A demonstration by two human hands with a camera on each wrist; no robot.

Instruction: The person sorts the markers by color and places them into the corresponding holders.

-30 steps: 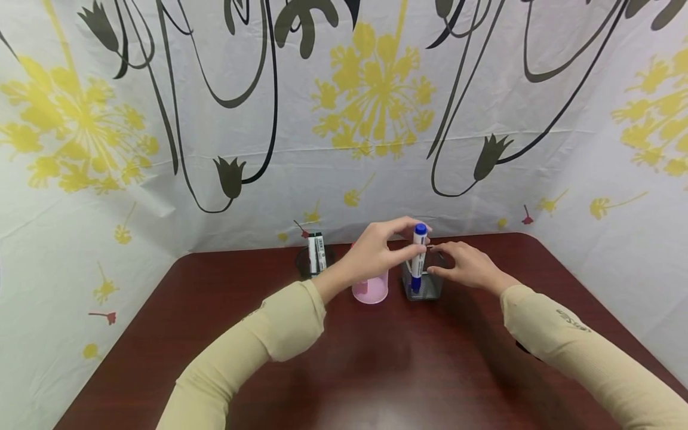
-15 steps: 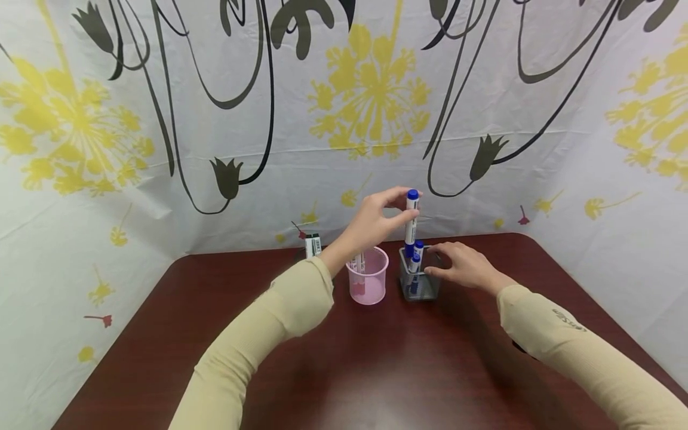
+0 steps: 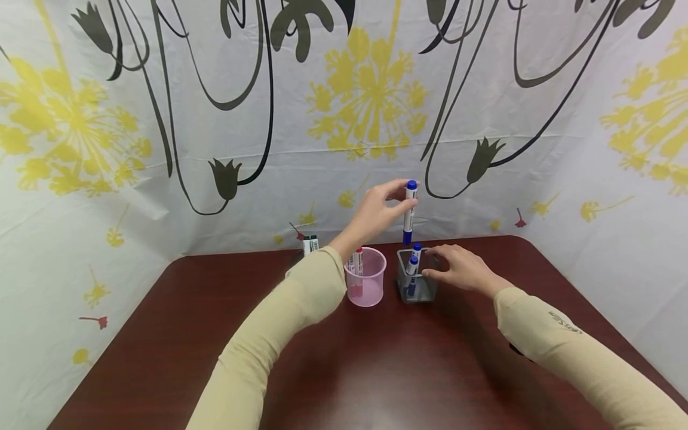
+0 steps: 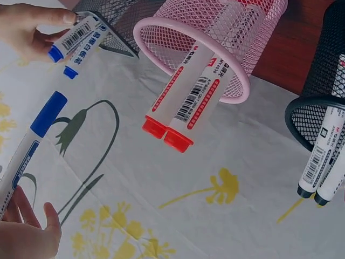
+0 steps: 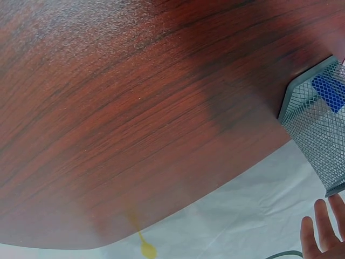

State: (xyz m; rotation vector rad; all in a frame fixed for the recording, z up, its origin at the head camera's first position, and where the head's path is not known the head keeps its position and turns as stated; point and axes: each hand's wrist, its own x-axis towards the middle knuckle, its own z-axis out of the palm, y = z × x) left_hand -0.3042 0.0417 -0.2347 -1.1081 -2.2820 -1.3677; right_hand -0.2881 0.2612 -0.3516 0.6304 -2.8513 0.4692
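Observation:
A whiteboard marker (image 3: 409,212) with blue ends is pinched between the thumb and fingers of my left hand (image 3: 376,209), upright and above a square dark mesh pen holder (image 3: 424,291). Two blue-capped markers (image 4: 78,40) stand in that holder. At its right side my right hand (image 3: 463,269) grips the rim, thumb in front and fingers behind; the right wrist view catches only some fingers (image 5: 323,226) at the rim. Beneath the left wrist stands a round pink mesh pen holder (image 3: 371,292), with red-capped markers (image 4: 186,102) in it.
Left of the pink holder is a dark mesh pen holder (image 4: 318,108) with black-capped markers (image 4: 323,156), partly hidden by the left arm. All stand near the back edge of a dark red wooden table (image 3: 376,370). A flower-patterned sheet (image 3: 279,119) hangs behind.
My left hand has risen with the marker, whose lower end has come up out of the square holder. The right hand has stayed at the holder's rim.

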